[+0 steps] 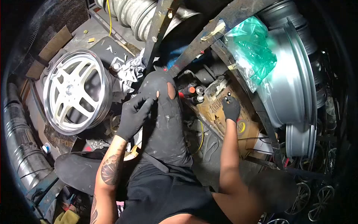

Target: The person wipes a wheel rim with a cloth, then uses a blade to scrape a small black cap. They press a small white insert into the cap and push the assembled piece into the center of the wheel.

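Observation:
My left hand (135, 115), in a black glove, is beside my raised knee with its fingers drawn together in a pinch. Whatever may be between those fingertips is too small to make out. Off to the right, my right hand (231, 108), also in a black glove, reaches over a brown cardboard sheet (244, 130) on a low shelf. Its fingers are curled in around a small pale-and-dark spot that I cannot identify. A white five-spoke wheel rim (71, 89) with a polished lip leans to the left of my left hand. A yellow tape roll (242, 127) lies near my right wrist.
Spray cans (197, 99) stand between my knee and the shelf. A dark metal frame (257, 100) runs past the shelf. Green plastic (253, 44) hangs over a large silver rim (285, 82). Crumpled paper (128, 72) lies by the white rim, and more rims (136, 16) are behind.

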Demonstrator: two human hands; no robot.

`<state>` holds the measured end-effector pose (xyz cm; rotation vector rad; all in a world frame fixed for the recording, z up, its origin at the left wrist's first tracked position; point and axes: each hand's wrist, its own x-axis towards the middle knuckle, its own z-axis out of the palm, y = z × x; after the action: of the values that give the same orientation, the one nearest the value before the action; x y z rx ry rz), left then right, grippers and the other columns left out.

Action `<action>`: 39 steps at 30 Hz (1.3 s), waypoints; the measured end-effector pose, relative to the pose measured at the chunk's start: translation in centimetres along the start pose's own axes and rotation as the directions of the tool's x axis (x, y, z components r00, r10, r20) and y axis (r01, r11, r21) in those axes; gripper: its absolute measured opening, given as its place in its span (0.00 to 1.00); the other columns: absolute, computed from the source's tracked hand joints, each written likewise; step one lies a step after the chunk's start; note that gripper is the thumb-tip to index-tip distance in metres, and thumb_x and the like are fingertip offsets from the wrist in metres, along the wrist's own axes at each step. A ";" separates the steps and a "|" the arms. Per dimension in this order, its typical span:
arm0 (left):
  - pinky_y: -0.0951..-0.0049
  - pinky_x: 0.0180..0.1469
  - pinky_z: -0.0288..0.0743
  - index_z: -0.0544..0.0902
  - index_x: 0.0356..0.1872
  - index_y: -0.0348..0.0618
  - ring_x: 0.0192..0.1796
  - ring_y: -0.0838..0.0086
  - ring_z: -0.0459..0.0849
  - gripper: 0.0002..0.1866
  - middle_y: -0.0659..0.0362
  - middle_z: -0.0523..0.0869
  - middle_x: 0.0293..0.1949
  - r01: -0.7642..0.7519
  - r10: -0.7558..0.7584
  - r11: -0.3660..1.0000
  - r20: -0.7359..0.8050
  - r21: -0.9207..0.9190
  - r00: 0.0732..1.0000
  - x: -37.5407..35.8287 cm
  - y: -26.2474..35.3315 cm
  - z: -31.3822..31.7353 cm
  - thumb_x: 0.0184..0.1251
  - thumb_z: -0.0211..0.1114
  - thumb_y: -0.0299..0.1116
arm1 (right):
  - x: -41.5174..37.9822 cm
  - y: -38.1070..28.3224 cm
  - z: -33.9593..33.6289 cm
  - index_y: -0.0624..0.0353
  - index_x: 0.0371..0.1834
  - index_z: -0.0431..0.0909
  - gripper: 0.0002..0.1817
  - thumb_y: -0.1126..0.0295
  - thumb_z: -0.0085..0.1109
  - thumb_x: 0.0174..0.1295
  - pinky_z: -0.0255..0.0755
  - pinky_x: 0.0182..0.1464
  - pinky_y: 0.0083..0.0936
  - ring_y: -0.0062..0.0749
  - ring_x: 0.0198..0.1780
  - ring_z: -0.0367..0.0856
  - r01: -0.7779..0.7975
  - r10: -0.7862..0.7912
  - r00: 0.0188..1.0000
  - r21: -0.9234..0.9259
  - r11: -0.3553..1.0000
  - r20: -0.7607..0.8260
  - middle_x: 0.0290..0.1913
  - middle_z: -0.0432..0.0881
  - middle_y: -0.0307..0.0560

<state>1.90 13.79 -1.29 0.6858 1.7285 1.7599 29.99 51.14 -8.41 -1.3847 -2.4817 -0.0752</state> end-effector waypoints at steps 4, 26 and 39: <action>0.81 0.27 0.68 0.85 0.44 0.35 0.25 0.88 0.74 0.10 0.66 0.81 0.27 0.013 -0.012 0.999 0.005 -0.051 1.000 0.1 0.0 0.4 0.72 0.61 0.32 | 0.7 -0.3 1.4 0.52 0.37 0.84 0.16 0.53 0.64 0.54 0.74 0.45 0.46 0.53 0.43 0.81 0.049 -0.051 0.998 -0.042 0.998 -0.040 0.39 0.81 0.56; 0.64 0.47 0.77 0.83 0.49 0.40 0.40 0.56 0.87 0.13 0.47 0.86 0.43 -0.274 0.271 0.957 0.051 0.092 0.961 -1.3 -0.1 -0.1 0.68 0.62 0.35 | -0.8 -4.5 -2.0 0.62 0.48 0.81 0.21 0.55 0.56 0.66 0.73 0.50 0.44 0.55 0.48 0.80 0.118 -0.112 0.993 -0.168 0.979 0.041 0.46 0.82 0.60; 0.73 0.49 0.76 0.78 0.51 0.41 0.44 0.80 0.80 0.17 0.61 0.83 0.43 -0.189 0.183 0.975 -0.055 -0.116 0.982 -2.8 -1.0 2.5 0.79 0.48 0.43 | -12.1 -33.7 -11.4 0.66 0.57 0.74 0.19 0.78 0.49 0.62 0.74 0.53 0.27 0.33 0.56 0.76 0.575 -0.548 0.785 0.668 0.473 -0.288 0.55 0.75 0.51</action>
<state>5.63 13.57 -2.15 0.7829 1.6143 2.0025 10.29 21.02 2.38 -0.1879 -2.3762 0.6879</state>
